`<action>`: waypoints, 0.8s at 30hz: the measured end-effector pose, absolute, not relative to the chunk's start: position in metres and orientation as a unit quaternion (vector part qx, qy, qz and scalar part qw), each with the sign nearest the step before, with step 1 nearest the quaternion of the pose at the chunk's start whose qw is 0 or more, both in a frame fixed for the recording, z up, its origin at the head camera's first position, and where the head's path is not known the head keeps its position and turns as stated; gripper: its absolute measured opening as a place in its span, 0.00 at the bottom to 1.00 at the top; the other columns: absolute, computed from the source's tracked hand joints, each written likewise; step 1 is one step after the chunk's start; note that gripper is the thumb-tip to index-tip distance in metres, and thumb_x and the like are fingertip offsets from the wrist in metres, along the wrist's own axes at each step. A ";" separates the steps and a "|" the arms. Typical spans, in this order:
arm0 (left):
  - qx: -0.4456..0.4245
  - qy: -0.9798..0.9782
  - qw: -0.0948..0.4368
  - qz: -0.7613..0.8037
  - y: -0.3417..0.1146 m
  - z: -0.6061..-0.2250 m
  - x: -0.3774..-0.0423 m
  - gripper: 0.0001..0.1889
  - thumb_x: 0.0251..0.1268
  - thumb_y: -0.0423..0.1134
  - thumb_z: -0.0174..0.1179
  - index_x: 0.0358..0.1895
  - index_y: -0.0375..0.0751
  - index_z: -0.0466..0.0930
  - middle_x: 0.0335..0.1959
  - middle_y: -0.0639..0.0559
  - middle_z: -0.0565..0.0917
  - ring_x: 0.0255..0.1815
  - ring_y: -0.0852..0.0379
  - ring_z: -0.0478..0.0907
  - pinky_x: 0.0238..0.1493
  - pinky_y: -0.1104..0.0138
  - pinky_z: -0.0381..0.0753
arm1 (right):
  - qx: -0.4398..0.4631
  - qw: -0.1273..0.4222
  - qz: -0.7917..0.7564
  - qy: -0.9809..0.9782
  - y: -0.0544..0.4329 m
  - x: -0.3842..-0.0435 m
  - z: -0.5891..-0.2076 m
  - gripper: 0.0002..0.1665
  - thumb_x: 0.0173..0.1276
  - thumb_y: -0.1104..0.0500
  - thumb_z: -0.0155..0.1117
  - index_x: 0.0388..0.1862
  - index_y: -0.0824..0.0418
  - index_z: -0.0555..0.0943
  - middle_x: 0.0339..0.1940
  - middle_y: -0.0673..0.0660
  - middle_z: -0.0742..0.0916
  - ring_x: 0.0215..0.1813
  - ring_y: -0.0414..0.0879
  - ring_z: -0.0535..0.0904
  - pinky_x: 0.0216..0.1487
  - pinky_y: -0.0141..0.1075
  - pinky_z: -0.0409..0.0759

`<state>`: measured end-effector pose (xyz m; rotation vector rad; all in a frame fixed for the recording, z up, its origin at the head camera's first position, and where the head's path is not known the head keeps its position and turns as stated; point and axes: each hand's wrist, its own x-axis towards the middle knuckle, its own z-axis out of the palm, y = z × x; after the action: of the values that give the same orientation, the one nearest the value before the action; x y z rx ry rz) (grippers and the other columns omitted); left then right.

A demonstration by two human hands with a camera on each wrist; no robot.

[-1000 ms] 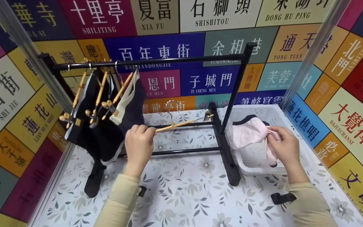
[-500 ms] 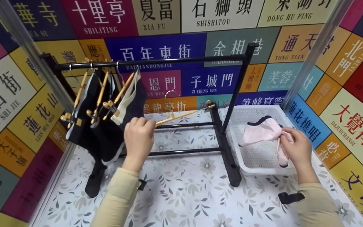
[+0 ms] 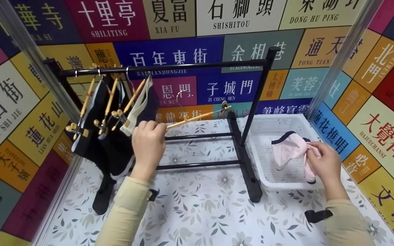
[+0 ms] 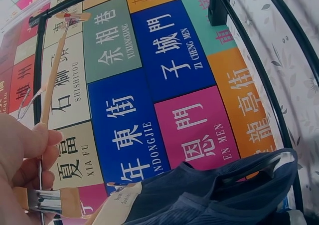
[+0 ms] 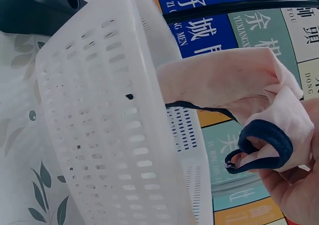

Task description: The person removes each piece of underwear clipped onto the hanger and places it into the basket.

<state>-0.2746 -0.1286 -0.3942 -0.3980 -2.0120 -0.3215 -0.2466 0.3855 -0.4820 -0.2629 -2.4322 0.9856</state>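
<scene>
My left hand grips one end of a wooden clip hanger, just below the rack's top bar. The hanger slants up to the right, its metal hook upward and nothing hanging from it; in the left wrist view a clip sits beside the fingers. Over the basket, my right hand pinches a small pink garment with navy edging. The garment is bunched at the fingers and droops to the left. From the right wrist, a navy-edged loop dangles below the grip.
A black rack stands on a floral-patterned surface. Several clip hangers with dark garments hang at its left end, the nearest one with a cream waistband. A white perforated basket sits right of the rack's foot. Sign-printed walls enclose the area.
My left hand has lifted the hanger a little, its far end tilting higher. My right hand has moved right with the pink garment, which now hangs lower on its left side.
</scene>
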 end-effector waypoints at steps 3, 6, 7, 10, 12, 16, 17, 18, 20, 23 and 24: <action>-0.166 -0.834 0.510 -0.133 -0.128 -0.391 -0.275 0.04 0.57 0.35 0.67 0.28 0.38 0.83 0.25 0.44 0.80 0.28 0.40 0.73 0.25 0.51 0.68 | -0.092 0.243 0.355 -0.898 0.388 -0.248 -0.485 0.14 0.68 0.60 0.61 0.49 0.65 0.83 0.53 0.68 0.83 0.60 0.65 0.75 0.61 0.57 0.68; -0.167 -0.834 0.509 -0.135 -0.128 -0.388 -0.275 0.04 0.56 0.35 0.67 0.28 0.38 0.83 0.25 0.44 0.80 0.28 0.40 0.73 0.25 0.51 0.68 | -0.084 0.228 0.342 -0.908 0.391 -0.250 -0.487 0.14 0.69 0.59 0.60 0.50 0.64 0.83 0.54 0.69 0.82 0.60 0.67 0.74 0.61 0.60 0.67; -0.168 -0.834 0.509 -0.135 -0.128 -0.387 -0.275 0.04 0.56 0.35 0.67 0.29 0.38 0.83 0.26 0.44 0.80 0.28 0.40 0.73 0.26 0.50 0.68 | -0.082 0.221 0.338 -0.911 0.392 -0.250 -0.487 0.15 0.70 0.59 0.59 0.50 0.64 0.83 0.55 0.69 0.82 0.61 0.68 0.73 0.62 0.61 0.66; -0.169 -0.834 0.509 -0.135 -0.128 -0.385 -0.277 0.04 0.56 0.35 0.68 0.29 0.38 0.84 0.26 0.44 0.80 0.29 0.41 0.73 0.27 0.51 0.68 | -0.078 0.198 0.325 -0.922 0.394 -0.252 -0.489 0.15 0.71 0.59 0.58 0.52 0.63 0.82 0.58 0.70 0.80 0.62 0.69 0.71 0.62 0.64 0.64; -0.170 -0.832 0.510 -0.134 -0.128 -0.383 -0.277 0.04 0.56 0.35 0.68 0.29 0.38 0.84 0.26 0.44 0.80 0.29 0.40 0.73 0.27 0.51 0.68 | -0.073 0.191 0.315 -0.927 0.395 -0.253 -0.492 0.14 0.71 0.60 0.57 0.52 0.62 0.82 0.57 0.70 0.80 0.62 0.69 0.71 0.62 0.64 0.65; -0.173 -0.830 0.512 -0.137 -0.127 -0.379 -0.279 0.03 0.56 0.34 0.68 0.30 0.39 0.84 0.25 0.44 0.80 0.29 0.41 0.73 0.26 0.51 0.68 | -0.055 0.181 0.296 -0.936 0.399 -0.257 -0.499 0.14 0.70 0.61 0.57 0.52 0.62 0.81 0.55 0.70 0.81 0.60 0.70 0.72 0.60 0.64 0.66; -0.173 -0.830 0.512 -0.138 -0.127 -0.378 -0.279 0.03 0.56 0.34 0.68 0.30 0.39 0.84 0.25 0.44 0.80 0.29 0.41 0.74 0.27 0.51 0.68 | -0.050 0.179 0.291 -0.938 0.399 -0.257 -0.500 0.14 0.70 0.62 0.57 0.52 0.62 0.81 0.54 0.70 0.81 0.59 0.70 0.73 0.59 0.64 0.66; -0.173 -0.830 0.512 -0.138 -0.127 -0.377 -0.280 0.03 0.57 0.34 0.68 0.30 0.39 0.84 0.25 0.44 0.80 0.29 0.41 0.74 0.27 0.51 0.68 | -0.045 0.176 0.287 -0.941 0.400 -0.258 -0.502 0.14 0.70 0.62 0.57 0.52 0.61 0.81 0.54 0.70 0.81 0.59 0.70 0.72 0.59 0.64 0.66; -0.172 -0.831 0.510 -0.140 -0.126 -0.375 -0.281 0.03 0.56 0.34 0.68 0.30 0.38 0.84 0.26 0.45 0.80 0.29 0.41 0.74 0.27 0.51 0.69 | -0.032 0.170 0.279 -0.945 0.401 -0.259 -0.504 0.14 0.70 0.63 0.56 0.53 0.62 0.81 0.55 0.70 0.81 0.60 0.70 0.72 0.60 0.64 0.65; -0.169 -0.833 0.508 -0.141 -0.124 -0.373 -0.283 0.03 0.55 0.34 0.68 0.30 0.38 0.84 0.26 0.45 0.81 0.29 0.41 0.74 0.27 0.51 0.69 | -0.012 0.168 0.272 -0.947 0.402 -0.259 -0.507 0.15 0.70 0.64 0.58 0.54 0.62 0.81 0.57 0.71 0.80 0.61 0.72 0.70 0.61 0.65 0.63; -0.168 -0.833 0.508 -0.141 -0.124 -0.372 -0.284 0.03 0.55 0.34 0.68 0.30 0.39 0.84 0.26 0.45 0.81 0.29 0.41 0.74 0.27 0.51 0.69 | -0.006 0.166 0.271 -0.948 0.402 -0.259 -0.508 0.15 0.70 0.64 0.59 0.55 0.63 0.80 0.58 0.72 0.79 0.62 0.72 0.69 0.61 0.65 0.63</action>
<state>-0.2840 -0.1237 -0.3720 -0.4059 -2.0078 -0.3393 -0.2591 0.4019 -0.5076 -0.0168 -2.7007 0.7707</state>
